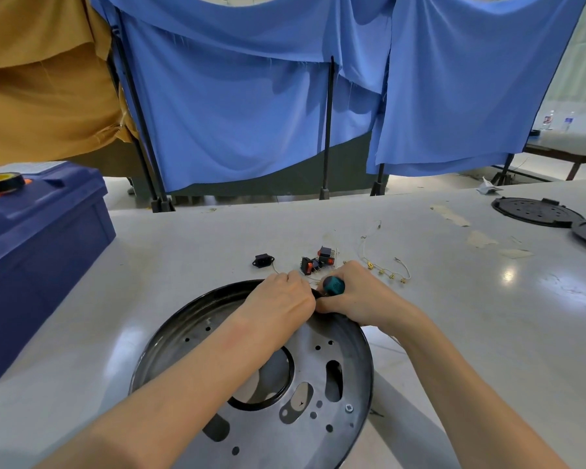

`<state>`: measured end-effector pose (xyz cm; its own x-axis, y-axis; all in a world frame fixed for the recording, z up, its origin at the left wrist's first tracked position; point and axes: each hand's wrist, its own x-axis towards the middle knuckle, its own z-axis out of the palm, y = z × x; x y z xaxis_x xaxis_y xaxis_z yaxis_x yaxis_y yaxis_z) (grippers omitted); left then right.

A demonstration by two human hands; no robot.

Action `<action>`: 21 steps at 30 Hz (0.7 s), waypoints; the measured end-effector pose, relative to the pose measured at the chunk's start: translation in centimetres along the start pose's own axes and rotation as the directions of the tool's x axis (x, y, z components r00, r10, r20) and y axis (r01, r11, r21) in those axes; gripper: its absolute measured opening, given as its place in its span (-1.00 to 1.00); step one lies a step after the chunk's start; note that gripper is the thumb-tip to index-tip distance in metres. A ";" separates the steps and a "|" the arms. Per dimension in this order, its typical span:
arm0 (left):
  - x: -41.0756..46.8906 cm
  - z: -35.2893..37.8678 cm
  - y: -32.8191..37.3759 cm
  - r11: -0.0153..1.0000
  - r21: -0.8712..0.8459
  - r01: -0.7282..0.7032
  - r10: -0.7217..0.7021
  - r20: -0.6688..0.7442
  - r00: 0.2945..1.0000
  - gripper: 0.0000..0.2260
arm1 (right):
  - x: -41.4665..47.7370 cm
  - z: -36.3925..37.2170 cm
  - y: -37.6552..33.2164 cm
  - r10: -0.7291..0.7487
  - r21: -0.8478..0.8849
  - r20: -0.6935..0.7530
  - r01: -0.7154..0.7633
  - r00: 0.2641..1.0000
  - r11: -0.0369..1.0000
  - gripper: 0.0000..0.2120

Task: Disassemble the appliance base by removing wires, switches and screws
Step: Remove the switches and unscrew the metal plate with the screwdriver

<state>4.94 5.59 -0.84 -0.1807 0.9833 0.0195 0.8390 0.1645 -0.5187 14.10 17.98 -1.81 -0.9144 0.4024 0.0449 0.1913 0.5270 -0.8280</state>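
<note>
The round metal appliance base (307,365) is seen lying on the table (183,252), dished side up, and its far rim is reached by both hands. The left hand (281,299) is laid over that rim with its fingers curled downward against the right hand; whether anything is pinched beneath them cannot be told. A teal-handled screwdriver (334,285) is gripped by the right hand (359,299), whose fingers are wrapped round the handle; the tip is hidden between the two hands. One screw (349,407) is seen in the base, well back from the fingers, near the right forearm. Just beyond the fingers, black rocker switches with red faces (315,262) are lain loose, and a black socket (263,259) is placed to their left. Thin wires with brass terminals (386,270) are spread just past the right fingers. Far to the left of the fingers a blue box (38,252) is stood, and far to the right two black round covers (535,211) are laid
</note>
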 end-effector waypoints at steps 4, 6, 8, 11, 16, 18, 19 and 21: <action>0.2 -0.6 0.8 1.000 0.016 0.014 -0.015 0.025 1.000 -0.69 | 0.0 0.1 0.2 -0.006 0.006 -0.005 0.006 1.000 1.000 -0.76; 0.3 -0.6 1.2 0.999 -0.006 0.040 -0.040 0.008 0.999 -0.69 | 0.1 0.0 0.2 -0.013 0.004 -0.006 0.013 1.000 1.000 -0.73; 0.4 -0.6 1.2 1.000 -0.004 0.020 -0.020 -0.006 1.000 -0.71 | 0.2 0.0 0.3 -0.012 -0.002 -0.003 0.012 1.000 1.000 -0.65; 0.2 -0.5 0.8 0.997 0.046 -0.066 0.068 -0.029 0.997 -0.73 | 0.0 -0.3 0.2 -0.011 -0.003 0.017 0.011 1.000 1.000 -0.61; -1.1 -0.6 -0.2 0.978 0.103 -0.182 0.196 -0.149 0.969 -0.42 | -0.1 -1.0 -0.1 -0.060 -0.018 0.067 0.062 0.996 0.998 -0.65; -1.9 -1.0 -0.4 0.973 0.188 -0.133 0.169 -0.190 0.967 -0.53 | 0.0 -1.3 0.0 -0.075 -0.040 0.073 0.078 0.994 0.996 -0.62; -1.9 -0.8 -0.4 0.969 0.209 -0.131 0.177 -0.220 0.959 -0.56 | 0.0 -1.4 0.1 -0.080 -0.048 0.075 0.083 0.994 0.995 -0.62; -1.5 -0.7 -0.4 0.957 0.217 -0.192 0.240 -0.220 0.946 -0.52 | 0.0 -1.6 0.3 -0.084 -0.054 0.082 0.089 0.993 0.995 -0.64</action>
<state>5.23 4.07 -0.05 0.1431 0.9863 0.0824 0.7264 -0.0481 -0.6856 14.68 19.29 -1.15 -0.9534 0.2939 0.0685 0.1283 0.6003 -0.7894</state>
